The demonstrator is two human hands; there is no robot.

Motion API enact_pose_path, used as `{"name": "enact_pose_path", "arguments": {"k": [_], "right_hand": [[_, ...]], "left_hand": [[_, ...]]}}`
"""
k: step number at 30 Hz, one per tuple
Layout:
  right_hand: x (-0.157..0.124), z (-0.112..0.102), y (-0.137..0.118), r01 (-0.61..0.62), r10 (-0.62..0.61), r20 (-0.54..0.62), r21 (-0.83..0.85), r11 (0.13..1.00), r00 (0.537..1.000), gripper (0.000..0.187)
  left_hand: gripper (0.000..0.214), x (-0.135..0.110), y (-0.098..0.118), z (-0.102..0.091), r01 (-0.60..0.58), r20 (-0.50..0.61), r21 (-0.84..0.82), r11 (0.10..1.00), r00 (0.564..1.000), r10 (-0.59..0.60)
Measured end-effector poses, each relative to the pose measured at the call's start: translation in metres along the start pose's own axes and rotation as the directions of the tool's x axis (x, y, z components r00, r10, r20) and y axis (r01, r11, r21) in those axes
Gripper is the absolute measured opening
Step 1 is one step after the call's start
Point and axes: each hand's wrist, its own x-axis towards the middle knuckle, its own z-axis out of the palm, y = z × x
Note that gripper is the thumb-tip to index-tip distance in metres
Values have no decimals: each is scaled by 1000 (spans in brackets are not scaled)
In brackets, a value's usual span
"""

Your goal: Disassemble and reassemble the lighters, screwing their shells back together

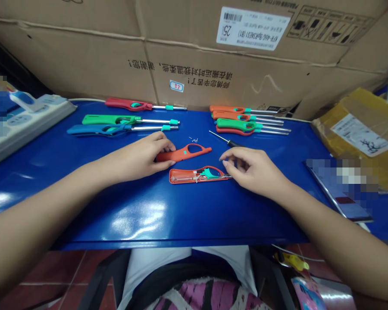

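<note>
My left hand (141, 157) is closed on an orange lighter shell half (188, 153) that lies on the blue table (168, 215). Just in front of it lies the other orange half (194, 175), open side up, with a teal trigger and metal parts inside. My right hand (250, 168) rests at that half's right end, its fingers curled and pinched near the metal tube tip. Whether the fingers grip it is unclear. A small screwdriver (224, 139) lies just beyond my right hand.
Whole long-nosed lighters lie at the back: red (129, 104), green (113, 119) and blue (97, 129) on the left, a stack of orange and green ones (242, 120) on the right. Cardboard boxes (194, 47) wall the rear. A white power strip (26, 116) sits left, a yellow parcel (358, 133) right.
</note>
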Motion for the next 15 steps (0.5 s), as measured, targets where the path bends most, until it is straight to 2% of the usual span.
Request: {"name": "enact_pose_path", "arguments": {"k": [6,9,12,15], "right_hand": [[1,1,1,26,-26,-3,8,1000,1000,13],[1,0,-1,80,-80,-50,0,997,996,21],[2,-2,-4,149,-152,-112,-31,988,982,43],[1,-3,-7,238,-241,-91,-40,970,966,48]], "left_hand": [[27,1,8,1,-15,-114,-74,997,993,7],[26,-1,16,0,-3,-162,-218,976,986,-33],[28,-3,27,0,22,-169,-445,895,980,-108],[28,-3,36,1,70,-59,-642,764,988,-140]]}}
